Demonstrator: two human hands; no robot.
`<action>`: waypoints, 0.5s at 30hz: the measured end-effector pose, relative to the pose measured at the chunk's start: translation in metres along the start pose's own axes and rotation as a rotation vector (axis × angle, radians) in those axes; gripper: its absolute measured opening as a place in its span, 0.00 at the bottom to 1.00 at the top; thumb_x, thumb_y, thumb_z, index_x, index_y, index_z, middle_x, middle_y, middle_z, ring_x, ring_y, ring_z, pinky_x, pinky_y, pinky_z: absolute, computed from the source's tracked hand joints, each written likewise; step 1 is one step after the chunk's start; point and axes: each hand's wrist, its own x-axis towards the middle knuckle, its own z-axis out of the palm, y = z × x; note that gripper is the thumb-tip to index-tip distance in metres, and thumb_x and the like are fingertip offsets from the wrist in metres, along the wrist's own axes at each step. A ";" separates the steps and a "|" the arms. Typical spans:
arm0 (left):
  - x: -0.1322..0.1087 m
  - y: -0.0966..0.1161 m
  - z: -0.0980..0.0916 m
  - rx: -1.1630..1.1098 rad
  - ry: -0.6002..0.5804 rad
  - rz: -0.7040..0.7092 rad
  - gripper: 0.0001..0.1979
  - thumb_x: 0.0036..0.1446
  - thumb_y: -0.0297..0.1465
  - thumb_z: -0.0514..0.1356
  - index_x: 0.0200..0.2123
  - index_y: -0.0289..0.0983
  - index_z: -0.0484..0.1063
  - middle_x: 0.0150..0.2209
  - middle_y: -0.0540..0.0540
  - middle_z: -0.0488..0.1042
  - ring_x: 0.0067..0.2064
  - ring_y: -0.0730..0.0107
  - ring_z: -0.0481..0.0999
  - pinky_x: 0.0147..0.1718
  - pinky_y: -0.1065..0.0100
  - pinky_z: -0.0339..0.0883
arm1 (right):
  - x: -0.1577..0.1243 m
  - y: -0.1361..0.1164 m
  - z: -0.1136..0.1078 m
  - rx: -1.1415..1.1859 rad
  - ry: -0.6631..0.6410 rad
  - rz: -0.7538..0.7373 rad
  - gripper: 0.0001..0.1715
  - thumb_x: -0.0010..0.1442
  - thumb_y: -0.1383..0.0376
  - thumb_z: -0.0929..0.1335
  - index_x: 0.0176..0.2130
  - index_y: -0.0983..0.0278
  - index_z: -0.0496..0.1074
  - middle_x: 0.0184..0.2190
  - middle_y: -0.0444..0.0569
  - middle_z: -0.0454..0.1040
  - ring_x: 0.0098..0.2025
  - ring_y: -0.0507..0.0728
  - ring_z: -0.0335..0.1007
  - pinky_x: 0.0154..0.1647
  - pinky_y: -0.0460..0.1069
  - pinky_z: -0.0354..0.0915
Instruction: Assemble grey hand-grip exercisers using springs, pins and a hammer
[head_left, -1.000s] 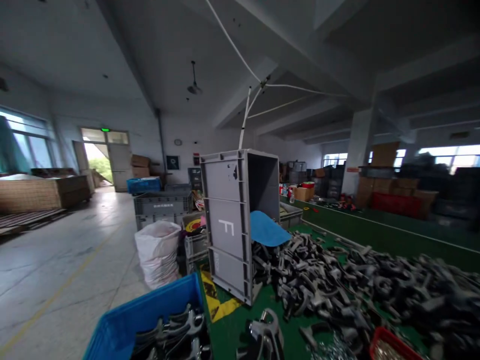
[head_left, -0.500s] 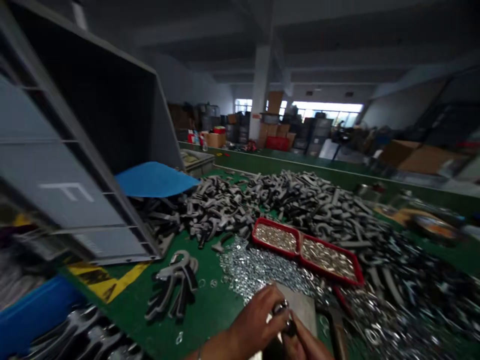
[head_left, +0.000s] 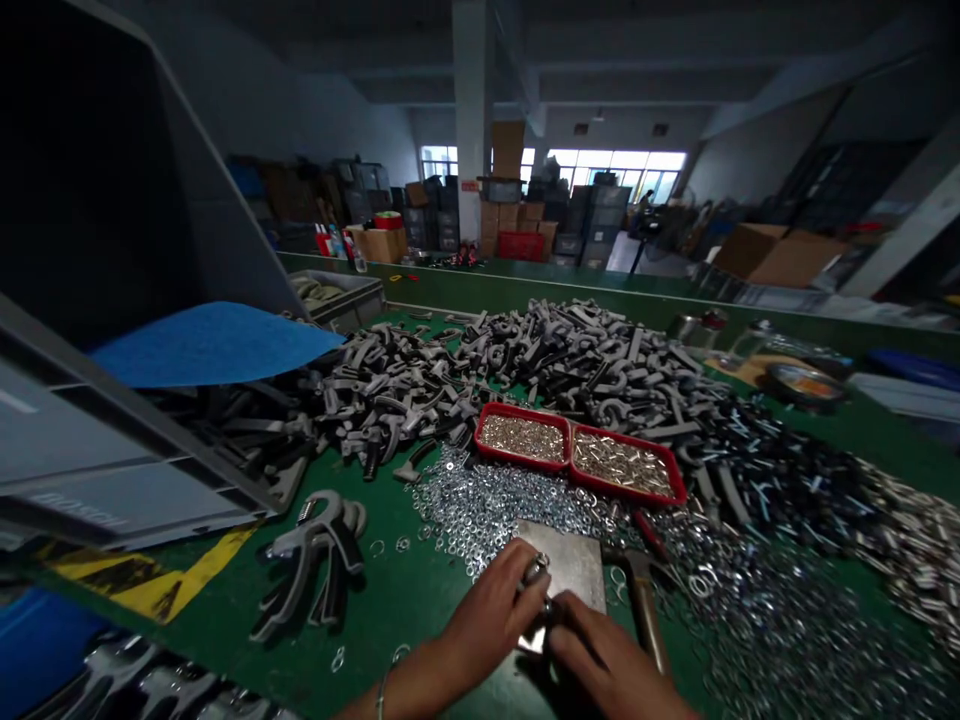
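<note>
My left hand (head_left: 491, 612) is closed, its thumb and fingers pinching a small shiny metal part (head_left: 537, 568) with a dark section; its exact kind is unclear. Beside it, my right hand (head_left: 611, 655) curls its fingers against the lower end of the same part, mostly hiding it. Both hands are over the near edge of a flat metal plate (head_left: 574, 570) on the green bench. A hammer (head_left: 645, 605) with a wooden handle lies just right of the plate. Several assembled grey-and-black plier-like handles (head_left: 319, 560) lie to the left.
Loose washers (head_left: 480, 500) spread behind the plate. Two red trays (head_left: 571, 460) hold small metal pins. A heap of grey handles (head_left: 600, 360) fills the back. Metal rings (head_left: 795, 620) and dark parts (head_left: 787, 470) cover the right. A grey crate (head_left: 187, 460) stands tilted at left.
The camera view has turned right and down, so the bench things sit further left and higher. My right hand shows more fully; both hands stay together at the metal part.
</note>
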 end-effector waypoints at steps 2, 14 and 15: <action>0.001 0.000 0.003 -0.049 0.085 -0.091 0.11 0.69 0.36 0.49 0.42 0.38 0.68 0.41 0.44 0.71 0.44 0.63 0.70 0.47 0.64 0.63 | 0.000 -0.001 -0.001 -0.091 0.070 -0.057 0.23 0.60 0.44 0.68 0.35 0.60 0.73 0.30 0.49 0.75 0.33 0.58 0.71 0.33 0.50 0.66; 0.003 -0.010 0.022 -0.002 0.113 0.008 0.09 0.70 0.32 0.46 0.41 0.38 0.64 0.41 0.45 0.67 0.44 0.65 0.69 0.48 0.63 0.64 | -0.007 0.003 -0.003 0.057 -0.036 0.071 0.29 0.68 0.43 0.57 0.33 0.61 0.71 0.25 0.45 0.70 0.28 0.54 0.67 0.32 0.48 0.65; 0.002 -0.010 0.021 0.020 0.070 0.045 0.09 0.70 0.32 0.46 0.40 0.38 0.64 0.41 0.45 0.67 0.45 0.65 0.68 0.48 0.63 0.64 | -0.008 0.004 -0.002 0.114 -0.091 0.099 0.32 0.70 0.45 0.53 0.33 0.61 0.71 0.22 0.44 0.69 0.25 0.53 0.66 0.30 0.47 0.64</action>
